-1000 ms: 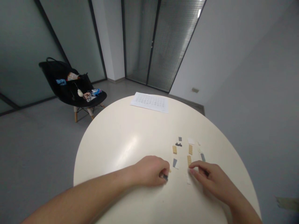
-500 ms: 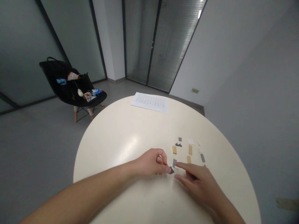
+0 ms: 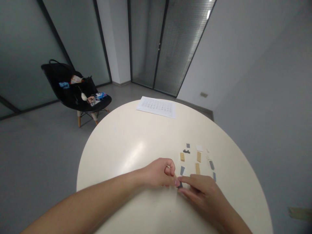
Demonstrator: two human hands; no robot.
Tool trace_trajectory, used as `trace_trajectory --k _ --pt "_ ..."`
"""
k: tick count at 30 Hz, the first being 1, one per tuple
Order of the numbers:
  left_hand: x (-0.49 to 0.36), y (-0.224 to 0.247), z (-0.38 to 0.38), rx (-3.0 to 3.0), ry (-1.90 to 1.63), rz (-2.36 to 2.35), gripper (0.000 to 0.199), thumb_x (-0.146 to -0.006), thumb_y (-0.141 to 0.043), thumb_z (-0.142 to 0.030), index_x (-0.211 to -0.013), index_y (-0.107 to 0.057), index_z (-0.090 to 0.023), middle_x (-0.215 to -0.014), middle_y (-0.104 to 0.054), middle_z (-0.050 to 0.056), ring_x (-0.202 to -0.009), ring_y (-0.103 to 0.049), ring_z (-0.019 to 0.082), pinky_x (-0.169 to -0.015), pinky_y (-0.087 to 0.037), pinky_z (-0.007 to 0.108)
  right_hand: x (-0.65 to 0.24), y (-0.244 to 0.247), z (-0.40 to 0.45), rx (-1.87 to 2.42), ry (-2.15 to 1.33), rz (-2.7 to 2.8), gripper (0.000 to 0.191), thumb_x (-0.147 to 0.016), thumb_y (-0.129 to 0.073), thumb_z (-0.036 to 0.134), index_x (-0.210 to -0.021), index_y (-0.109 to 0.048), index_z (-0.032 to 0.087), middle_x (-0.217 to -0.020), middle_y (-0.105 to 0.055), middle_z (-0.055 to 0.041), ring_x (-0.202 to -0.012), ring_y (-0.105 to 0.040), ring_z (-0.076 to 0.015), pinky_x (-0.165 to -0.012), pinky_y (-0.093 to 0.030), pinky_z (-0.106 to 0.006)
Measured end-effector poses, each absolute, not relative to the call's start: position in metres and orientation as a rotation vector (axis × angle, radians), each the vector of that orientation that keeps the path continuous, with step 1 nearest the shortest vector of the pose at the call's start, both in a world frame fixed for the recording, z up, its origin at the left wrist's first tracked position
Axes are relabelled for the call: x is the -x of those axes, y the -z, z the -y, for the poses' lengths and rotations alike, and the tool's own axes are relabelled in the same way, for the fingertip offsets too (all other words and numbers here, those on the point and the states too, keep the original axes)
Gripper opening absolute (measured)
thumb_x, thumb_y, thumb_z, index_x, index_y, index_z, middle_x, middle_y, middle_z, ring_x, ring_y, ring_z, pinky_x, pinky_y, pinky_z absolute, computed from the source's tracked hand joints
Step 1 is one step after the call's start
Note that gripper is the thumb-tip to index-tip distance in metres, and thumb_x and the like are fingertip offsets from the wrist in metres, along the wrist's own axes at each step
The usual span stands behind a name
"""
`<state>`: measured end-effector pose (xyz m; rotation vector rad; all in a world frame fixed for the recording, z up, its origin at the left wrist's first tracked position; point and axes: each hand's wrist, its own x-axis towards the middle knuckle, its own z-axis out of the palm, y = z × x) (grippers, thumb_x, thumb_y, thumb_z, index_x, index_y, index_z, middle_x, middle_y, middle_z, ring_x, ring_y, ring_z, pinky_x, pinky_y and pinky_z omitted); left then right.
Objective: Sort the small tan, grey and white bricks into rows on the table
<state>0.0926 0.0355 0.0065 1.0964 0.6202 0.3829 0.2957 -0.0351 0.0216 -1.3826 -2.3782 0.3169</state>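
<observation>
My left hand [image 3: 161,173] is closed in a pinch on a small dark grey building-brick plate [image 3: 180,185], mostly covered by fingertips. On the other side of that plate is my right hand [image 3: 201,190], its thumb and index finger closed round the plate's edges. Just beyond the fingers lie a blue-grey plate [image 3: 182,170] and a tan plate [image 3: 197,168]. Farther back are two more tan plates, one on the left [image 3: 182,157] and one on the right [image 3: 199,157]. A dark notched piece [image 3: 186,151] and a small grey plate [image 3: 188,145] sit behind them.
The pieces lie on a round white table [image 3: 109,146]. To the right are a long grey plate [image 3: 211,165], a blue-grey piece [image 3: 214,176] and a white plate [image 3: 199,148]. A printed sheet [image 3: 156,107] lies at the far edge. A black chair [image 3: 65,97] holds bags.
My right hand has come down and left, and its fingers have closed on the dark grey plate. My left hand has shifted slightly toward me with the plate.
</observation>
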Motion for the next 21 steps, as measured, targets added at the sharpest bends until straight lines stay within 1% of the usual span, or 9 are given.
trace_trajectory --k 5,8,10,13,16,18,21 --pt "-0.093 -0.002 -0.037 -1.094 -0.391 -0.616 0.046 -0.058 -0.084 -0.037 -0.075 -0.045 -0.019 -0.063 -0.065 -0.004 -0.047 -0.051 0.006 -0.048 -0.035 0.020 -0.297 -0.027 0.034 1.402 -0.330 2.329 0.030 -0.089 -0.058 0.046 -0.097 -0.074 0.023 -0.056 -0.061 0.0003 -0.049 -0.052 -0.0112 -0.052 -0.037 -0.022" --pt "-0.091 0.000 -0.040 -1.131 -0.455 -0.639 0.037 -0.064 -0.079 -0.033 -0.077 -0.047 -0.018 -0.069 -0.069 0.000 -0.048 -0.051 0.006 -0.048 -0.035 0.020 -0.312 -0.028 0.034 1.533 -0.307 2.206 0.035 -0.086 -0.059 0.052 -0.095 -0.075 0.022 -0.053 -0.058 0.0006 -0.046 -0.049 -0.0113 -0.050 -0.038 -0.023" --pt "-0.089 0.001 -0.042 -1.154 -0.501 -0.671 0.031 -0.066 -0.076 -0.029 -0.076 -0.049 -0.018 -0.070 -0.070 0.001 -0.048 -0.049 0.006 -0.048 -0.035 0.020 -0.328 -0.027 0.034 1.652 -0.256 2.078 0.039 -0.083 -0.059 0.056 -0.094 -0.076 0.022 -0.051 -0.056 0.0008 -0.044 -0.046 -0.0115 -0.048 -0.037 -0.024" --pt "-0.087 0.001 -0.045 -1.160 -0.550 -0.722 0.027 -0.065 -0.074 -0.025 -0.075 -0.051 -0.018 -0.066 -0.068 0.000 -0.049 -0.049 0.006 -0.050 -0.035 0.020 -0.354 -0.023 0.036 1.828 -0.146 1.861 0.044 -0.080 -0.060 0.060 -0.094 -0.076 0.021 -0.052 -0.054 0.0007 -0.045 -0.045 -0.0124 -0.050 -0.038 -0.026" --pt "-0.086 0.003 -0.048 -1.187 -0.568 -0.762 0.023 -0.065 -0.073 -0.023 -0.074 -0.052 -0.017 -0.062 -0.065 -0.002 -0.050 -0.049 0.007 -0.050 -0.034 0.020 -0.374 -0.020 0.035 1.954 -0.141 1.748 0.048 -0.079 -0.058 0.062 -0.097 -0.075 0.020 -0.053 -0.053 0.0008 -0.047 -0.046 -0.0134 -0.054 -0.040 -0.028" --pt "-0.086 0.005 -0.049 -1.232 -0.566 -0.789 0.020 -0.066 -0.071 -0.023 -0.073 -0.053 -0.017 -0.058 -0.061 -0.003 -0.049 -0.048 0.008 -0.049 -0.032 0.020 -0.382 -0.018 0.032 2.041 -0.231 1.745 0.050 -0.077 -0.058 0.062 -0.097 -0.075 0.020 -0.053 -0.052 0.0008 -0.048 -0.046 -0.0140 -0.053 -0.039 -0.028" --pt "-0.085 0.007 -0.049 -1.332 -0.562 -0.812 0.016 -0.068 -0.069 -0.023 -0.073 -0.056 -0.016 -0.057 -0.054 -0.005 -0.051 -0.046 0.008 -0.049 -0.032 0.020 -0.385 -0.017 0.028 2.158 -0.459 1.821 0.048 -0.074 -0.059 0.060 -0.094 -0.076 0.020 -0.052 -0.054 0.0003 -0.048 -0.048 -0.0151 -0.050 -0.037 -0.027"
